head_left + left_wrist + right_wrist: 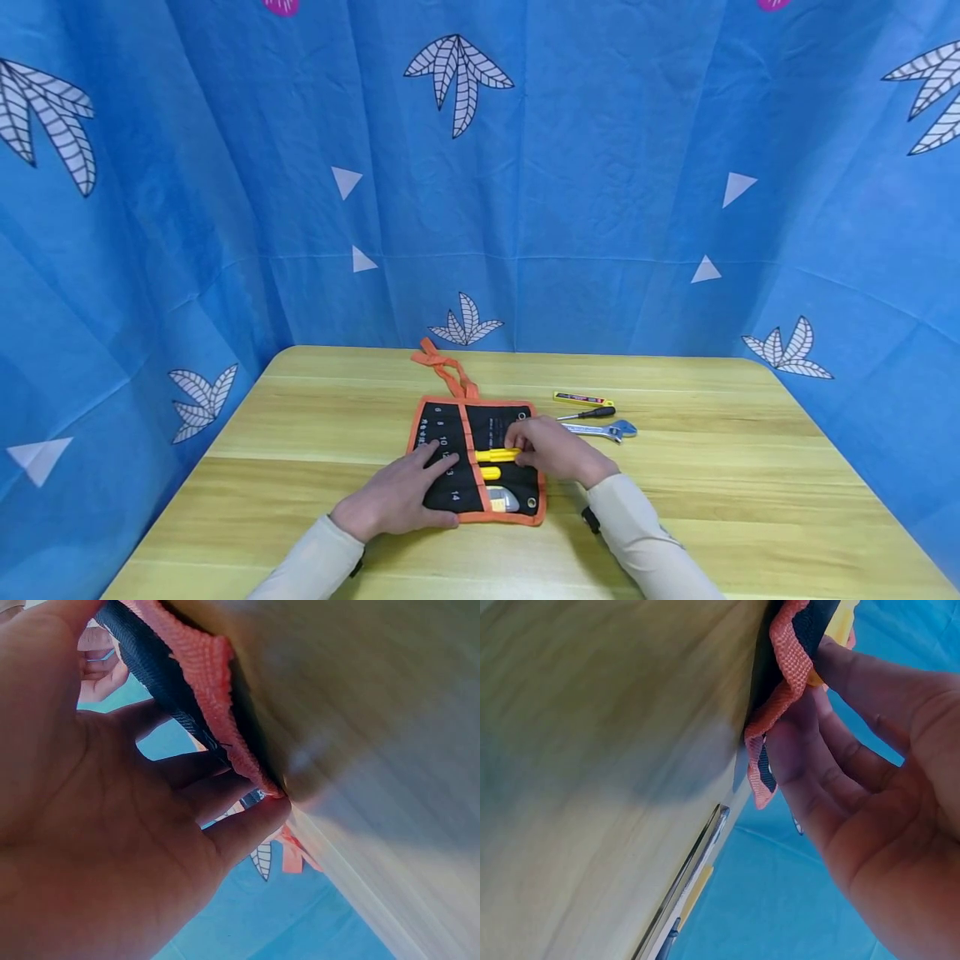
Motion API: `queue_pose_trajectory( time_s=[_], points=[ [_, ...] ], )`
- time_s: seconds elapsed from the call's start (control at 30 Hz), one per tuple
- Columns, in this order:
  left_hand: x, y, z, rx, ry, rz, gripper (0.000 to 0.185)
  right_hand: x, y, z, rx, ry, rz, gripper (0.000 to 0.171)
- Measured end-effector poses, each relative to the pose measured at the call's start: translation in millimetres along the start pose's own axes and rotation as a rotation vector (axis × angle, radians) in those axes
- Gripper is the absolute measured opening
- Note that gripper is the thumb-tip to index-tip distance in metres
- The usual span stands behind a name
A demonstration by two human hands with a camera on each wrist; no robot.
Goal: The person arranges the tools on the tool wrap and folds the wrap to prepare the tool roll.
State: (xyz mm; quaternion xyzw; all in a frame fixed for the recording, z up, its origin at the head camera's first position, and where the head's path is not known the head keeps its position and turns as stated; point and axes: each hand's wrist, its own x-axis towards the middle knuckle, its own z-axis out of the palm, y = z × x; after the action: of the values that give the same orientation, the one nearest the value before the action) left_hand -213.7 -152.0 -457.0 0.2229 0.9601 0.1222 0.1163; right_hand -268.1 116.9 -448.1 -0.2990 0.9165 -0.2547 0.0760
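Note:
A black tool pouch (442,425) with orange trim lies spread out, numbers printed on its left part. My left hand (401,493) rests on that part with its fingers spread; in the left wrist view its fingers (247,825) are at the orange edge. With my right hand (562,450) I pinch the yellow-handled tool (495,456), whose other end is hidden in a pocket. Below it, a second yellow handle (491,473) and a grey-and-yellow rounded tool (502,500) stick out of pockets. The right wrist view shows the right fingers (791,746) against the pouch's orange edge.
Right of the pouch lie an adjustable wrench (618,430), a black-handled screwdriver (597,412) and a slim yellow item (583,399) with a printed label. Orange ties (457,379) trail from the pouch's far edge. A blue curtain (600,167) hangs around the wooden table (712,500).

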Motion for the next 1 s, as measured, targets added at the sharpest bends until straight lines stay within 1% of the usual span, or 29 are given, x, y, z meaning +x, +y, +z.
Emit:
queue_pose_trajectory(
  time_s=[0.23,0.4,0.67,0.9,1.0],
  points=[
    [0.0,0.3,-0.3,0.007,0.002,-0.001,0.091,0.7,-2.4,-0.4,0.002,-0.009,0.023,0.016],
    [0.2,0.6,-0.5,0.003,0.003,-0.004,0.091,0.9,-3.7,-0.9,-0.004,-0.016,0.019,0.016],
    [0.2,0.8,-0.2,-0.004,0.007,-0.005,0.091,2.5,-3.8,1.2,-0.067,-0.018,-0.005,0.017],
    [0.2,0.9,0.1,-0.006,0.009,-0.008,0.091,1.9,-6.8,3.5,-0.164,-0.006,-0.077,0.019],
    [0.2,0.9,0.1,-0.008,0.010,-0.009,0.091,1.3,-9.7,3.9,-0.204,-0.013,-0.073,0.021]
  ],
)
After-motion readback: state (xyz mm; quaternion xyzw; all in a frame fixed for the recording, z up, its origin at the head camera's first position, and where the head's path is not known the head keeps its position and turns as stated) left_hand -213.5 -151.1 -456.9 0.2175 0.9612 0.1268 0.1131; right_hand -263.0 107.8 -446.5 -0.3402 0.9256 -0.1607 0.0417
